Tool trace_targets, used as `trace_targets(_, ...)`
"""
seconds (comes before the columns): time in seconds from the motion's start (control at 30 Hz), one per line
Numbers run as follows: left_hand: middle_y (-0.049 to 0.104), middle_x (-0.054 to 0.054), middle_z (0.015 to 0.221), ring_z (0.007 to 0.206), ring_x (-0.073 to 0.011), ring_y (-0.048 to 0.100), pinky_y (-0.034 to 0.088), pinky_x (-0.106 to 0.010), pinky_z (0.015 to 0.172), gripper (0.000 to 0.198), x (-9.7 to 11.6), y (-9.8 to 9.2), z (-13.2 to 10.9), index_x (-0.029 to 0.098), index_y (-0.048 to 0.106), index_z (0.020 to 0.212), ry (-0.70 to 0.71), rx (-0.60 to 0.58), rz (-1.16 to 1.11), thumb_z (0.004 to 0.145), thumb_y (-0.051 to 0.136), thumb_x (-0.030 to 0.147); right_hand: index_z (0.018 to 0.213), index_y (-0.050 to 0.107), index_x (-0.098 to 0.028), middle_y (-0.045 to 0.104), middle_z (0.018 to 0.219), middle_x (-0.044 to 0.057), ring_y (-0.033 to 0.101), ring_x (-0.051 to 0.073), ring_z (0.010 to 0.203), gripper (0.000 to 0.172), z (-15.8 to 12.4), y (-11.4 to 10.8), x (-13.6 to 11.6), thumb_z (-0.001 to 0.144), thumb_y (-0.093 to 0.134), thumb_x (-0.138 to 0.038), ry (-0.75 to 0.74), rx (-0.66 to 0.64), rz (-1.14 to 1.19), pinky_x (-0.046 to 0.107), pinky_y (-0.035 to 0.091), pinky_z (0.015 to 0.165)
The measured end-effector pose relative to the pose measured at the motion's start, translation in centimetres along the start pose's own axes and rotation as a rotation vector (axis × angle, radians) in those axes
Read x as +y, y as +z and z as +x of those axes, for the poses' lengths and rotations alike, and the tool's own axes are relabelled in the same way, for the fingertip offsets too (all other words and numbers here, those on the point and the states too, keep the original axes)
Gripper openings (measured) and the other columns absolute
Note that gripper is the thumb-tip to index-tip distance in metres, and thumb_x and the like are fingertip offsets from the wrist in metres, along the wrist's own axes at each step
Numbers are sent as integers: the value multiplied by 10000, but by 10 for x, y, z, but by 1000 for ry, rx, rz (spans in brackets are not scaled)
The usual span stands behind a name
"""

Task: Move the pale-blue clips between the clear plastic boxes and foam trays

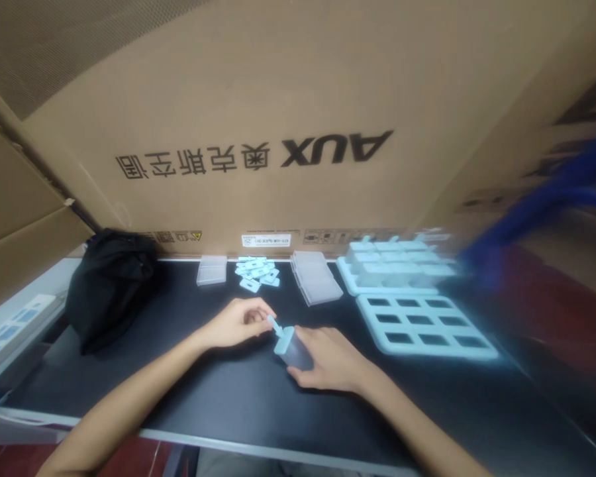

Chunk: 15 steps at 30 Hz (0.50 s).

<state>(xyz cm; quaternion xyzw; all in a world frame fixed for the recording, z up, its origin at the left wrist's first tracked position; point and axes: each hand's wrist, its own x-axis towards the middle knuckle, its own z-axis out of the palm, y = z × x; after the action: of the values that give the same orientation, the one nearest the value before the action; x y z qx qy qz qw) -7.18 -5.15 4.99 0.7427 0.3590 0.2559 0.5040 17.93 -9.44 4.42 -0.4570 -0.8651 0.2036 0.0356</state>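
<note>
Near the middle of the black table, my right hand (328,360) is wrapped round a clear popsicle mold (298,354), which lies tilted with its light-blue cap toward the left. A light-blue stick (275,324) sticks out of the cap, and the fingertips of my left hand (241,322) pinch its end. Behind my hands is a pile of light-blue pieces (257,270). To the right, a light-blue frame (377,333) with rectangular openings lies flat; behind it, a second frame (347,278) holds several capped molds (392,260).
Two translucent plastic boxes (212,271) (316,278) flank the pile. A black cloth bag (110,288) and a white box (17,324) are at the left. A large cardboard box (253,86) stands behind the table. Something blue (541,199) is at the right.
</note>
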Motion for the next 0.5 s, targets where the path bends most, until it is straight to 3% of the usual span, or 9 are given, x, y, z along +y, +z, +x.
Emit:
trace_targets(0.1,750,-61,846,661,-126,657,527,-256,652,303,-15,-28,5,141,687,951,-66,106,-123,866,775,418,970,619,-214,762,982,70,725,291,884,325,-3,3,7,813,637,-497,13,-11,25,318,400,704)
trace_targets(0.23,741,-45,791,639,-129,652,521,-258,640,307,-43,-59,17,153,662,851,-111,396,-118,786,819,408,950,607,-209,758,961,76,720,291,873,322,-3,5,10,824,627,-504,26,-6,15,324,385,700)
trace_targets(0.33,717,-29,712,640,-146,666,525,-270,658,330,-63,-67,26,160,658,837,-134,486,-55,755,826,432,946,602,-212,757,958,72,717,285,864,328,-2,8,11,819,634,-513,20,0,12,319,369,687)
trace_targets(0.5,742,-50,760,638,-167,689,525,-281,641,369,-78,-65,34,177,640,844,-172,500,135,836,694,542,944,597,-217,757,955,68,713,275,850,328,-2,10,11,815,639,-516,29,-1,14,314,356,672)
